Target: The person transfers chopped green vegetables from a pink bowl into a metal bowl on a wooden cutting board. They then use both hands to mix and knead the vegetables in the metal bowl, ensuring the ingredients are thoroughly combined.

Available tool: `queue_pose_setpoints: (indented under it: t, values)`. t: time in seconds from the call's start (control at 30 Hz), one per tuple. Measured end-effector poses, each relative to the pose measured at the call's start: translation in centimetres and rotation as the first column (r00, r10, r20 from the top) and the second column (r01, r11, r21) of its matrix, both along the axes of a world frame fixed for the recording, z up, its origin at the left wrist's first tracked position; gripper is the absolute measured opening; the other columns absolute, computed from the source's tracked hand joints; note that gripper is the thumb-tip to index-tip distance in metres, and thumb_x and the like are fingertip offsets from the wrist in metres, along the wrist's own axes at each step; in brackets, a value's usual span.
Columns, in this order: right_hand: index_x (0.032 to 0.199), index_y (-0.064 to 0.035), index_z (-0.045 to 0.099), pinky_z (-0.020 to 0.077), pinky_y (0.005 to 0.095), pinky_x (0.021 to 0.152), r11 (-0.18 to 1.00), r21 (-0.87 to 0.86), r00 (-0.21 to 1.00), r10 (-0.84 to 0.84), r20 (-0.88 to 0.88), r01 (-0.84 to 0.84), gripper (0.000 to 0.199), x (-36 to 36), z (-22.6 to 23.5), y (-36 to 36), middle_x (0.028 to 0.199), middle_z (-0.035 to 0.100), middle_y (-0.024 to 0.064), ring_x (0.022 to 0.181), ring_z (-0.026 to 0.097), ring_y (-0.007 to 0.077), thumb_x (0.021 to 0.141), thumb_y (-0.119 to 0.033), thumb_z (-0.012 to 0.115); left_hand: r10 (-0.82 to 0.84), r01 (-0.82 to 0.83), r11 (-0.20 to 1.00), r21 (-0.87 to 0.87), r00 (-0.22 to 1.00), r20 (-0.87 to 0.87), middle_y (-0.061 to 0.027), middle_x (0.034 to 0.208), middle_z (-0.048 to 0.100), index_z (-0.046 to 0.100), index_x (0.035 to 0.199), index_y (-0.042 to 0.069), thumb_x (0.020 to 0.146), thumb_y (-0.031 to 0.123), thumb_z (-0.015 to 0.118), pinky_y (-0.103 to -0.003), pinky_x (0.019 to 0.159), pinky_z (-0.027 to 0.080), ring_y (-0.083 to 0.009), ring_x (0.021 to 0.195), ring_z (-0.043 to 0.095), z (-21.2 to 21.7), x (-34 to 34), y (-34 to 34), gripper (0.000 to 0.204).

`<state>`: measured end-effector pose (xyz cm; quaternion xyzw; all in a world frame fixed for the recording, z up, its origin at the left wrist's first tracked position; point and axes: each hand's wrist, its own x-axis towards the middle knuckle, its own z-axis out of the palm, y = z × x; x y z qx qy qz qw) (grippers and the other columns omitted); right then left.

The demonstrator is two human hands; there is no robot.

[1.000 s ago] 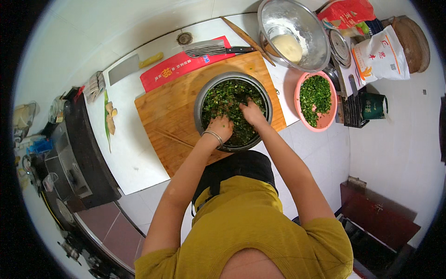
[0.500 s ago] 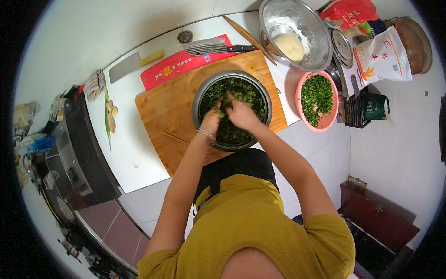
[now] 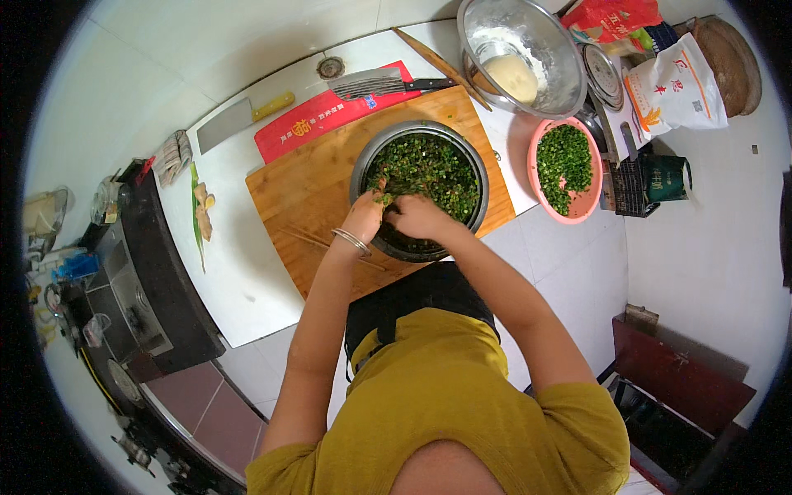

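Note:
A dark metal bowl (image 3: 474, 165) full of chopped green vegetables (image 3: 433, 165) stands on a wooden cutting board (image 3: 305, 190). Both my hands are inside the bowl at its near side. My left hand (image 3: 365, 216), with a silver bracelet on the wrist, is closed on a clump of the greens. My right hand (image 3: 419, 217) sits right beside it, fingers curled into the same greens. A pair of chopsticks (image 3: 313, 241) lies on the board left of the bowl.
A pink bowl of chopped greens (image 3: 565, 169) sits to the right. A steel bowl with dough (image 3: 516, 58) stands behind. Two cleavers (image 3: 235, 122) (image 3: 384, 82) and a red mat (image 3: 318, 124) lie at the back. A black stove (image 3: 144, 272) is on the left.
Both hands have drawn back from the middle of the bowl to its near rim, coming closer together as they work the greens.

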<state>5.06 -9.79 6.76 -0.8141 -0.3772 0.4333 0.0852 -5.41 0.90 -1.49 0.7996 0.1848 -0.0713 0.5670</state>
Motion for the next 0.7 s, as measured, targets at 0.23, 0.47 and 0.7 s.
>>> queue_pose_setpoints:
  t: [0.23,0.47,0.7]
  values:
    - [0.096,0.0041,0.055,0.0413,0.0435,0.083,0.903,0.278,0.92,-0.372,0.121,0.328,0.034,3.4,5.4,-2.7,0.089,0.057,0.0274,0.09,0.053,0.0408,0.08,-0.025,0.048,-0.341,0.178,0.752,0.635,0.929,0.143,-0.0168,0.08,0.056,0.06,0.085,-0.003,0.073,0.002,0.045,-0.043,0.071,0.044,-0.0331,0.076,0.054,6.6,2.0,-2.0,0.02]
    - [0.1,0.0065,0.052,0.0433,0.042,0.084,0.919,-0.109,0.878,-0.321,0.356,0.38,0.04,4.7,1.5,-2.0,0.1,0.056,0.0254,0.097,0.054,0.0336,0.085,-0.029,0.042,-0.089,0.215,0.948,0.233,0.885,-0.456,-0.0273,0.117,0.042,0.045,0.11,-0.006,0.089,0.03,0.034,-0.045,0.099,0.026,-0.0383,0.11,0.04,7.1,5.0,-4.8,0.043]
    - [0.102,0.0085,0.05,0.0416,0.0429,0.084,0.966,0.013,0.942,-0.255,0.218,0.259,0.044,9.6,-8.2,-2.1,0.101,0.053,0.0284,0.096,0.052,0.0386,0.08,-0.029,0.044,-0.119,0.202,0.964,0.175,0.911,-0.396,-0.0257,0.113,0.045,0.048,0.105,-0.007,0.089,0.026,0.036,-0.043,0.095,0.034,-0.0359,0.106,0.044,3.3,4.8,-3.9,0.038]
